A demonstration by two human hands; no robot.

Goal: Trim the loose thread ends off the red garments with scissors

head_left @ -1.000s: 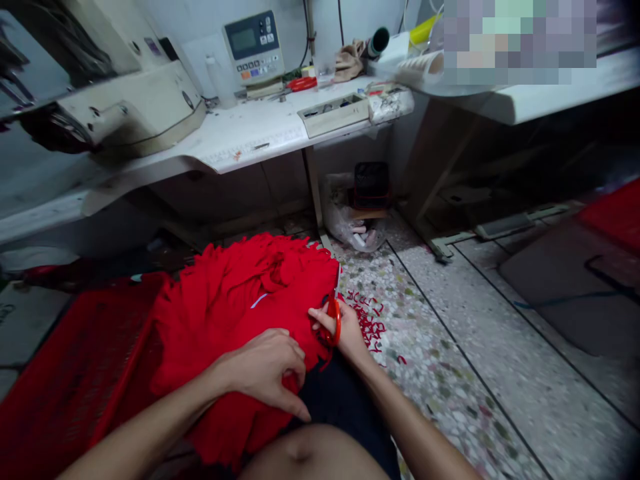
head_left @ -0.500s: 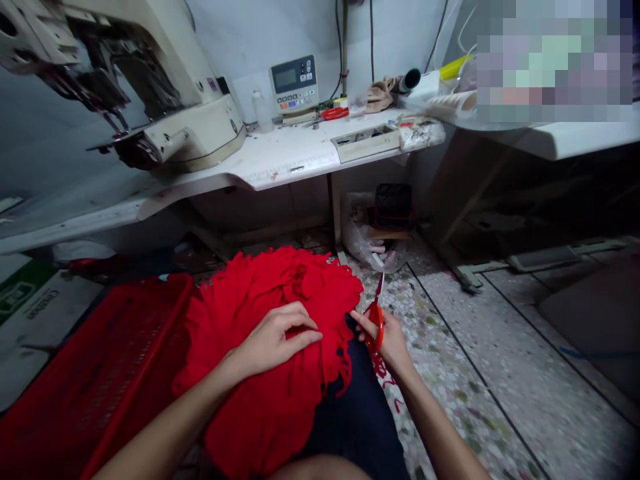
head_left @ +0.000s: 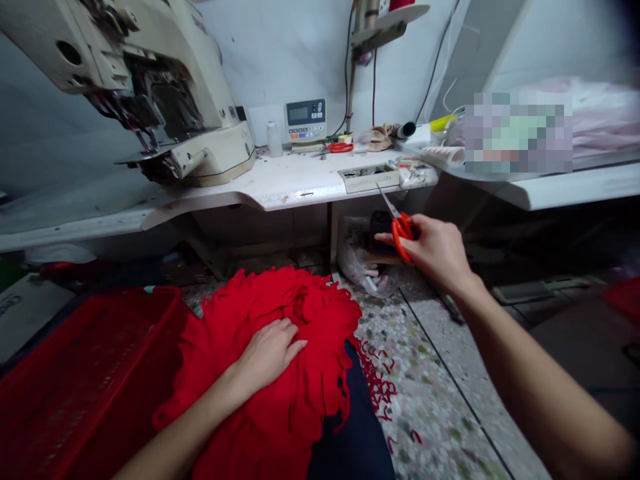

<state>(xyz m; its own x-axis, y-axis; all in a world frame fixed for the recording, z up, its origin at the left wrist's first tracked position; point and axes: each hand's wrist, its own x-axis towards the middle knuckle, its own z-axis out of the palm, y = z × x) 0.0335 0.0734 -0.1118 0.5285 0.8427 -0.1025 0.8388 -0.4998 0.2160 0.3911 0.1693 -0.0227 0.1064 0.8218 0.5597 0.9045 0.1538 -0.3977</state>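
Note:
A heap of red fabric pieces (head_left: 315, 360) with frilled, looped edges lies across the lap. My left hand (head_left: 267, 350) rests flat on top of it, fingers loosely together and thumb stretched out to the right. My right hand (head_left: 437, 250) is raised in front of the table edge, shut on a pair of scissors (head_left: 403, 237) with orange-red handles. The blades point up and to the left, nearly closed, their tip in front of the table's tray. Nothing is between the blades.
A sewing machine (head_left: 200, 100) stands on the white table (head_left: 295, 180) with a control panel (head_left: 305, 120). Another red-handled tool (head_left: 340, 147) lies there. Left of the lap is a red plastic basket (head_left: 165, 313). Red thread scraps (head_left: 377, 383) litter the floor beside a plastic bag (head_left: 357, 257).
My right hand has lifted the scissors up and away from the fabric, toward the table edge. The left hand stays on the heap, its fingers flatter. The view has tilted up.

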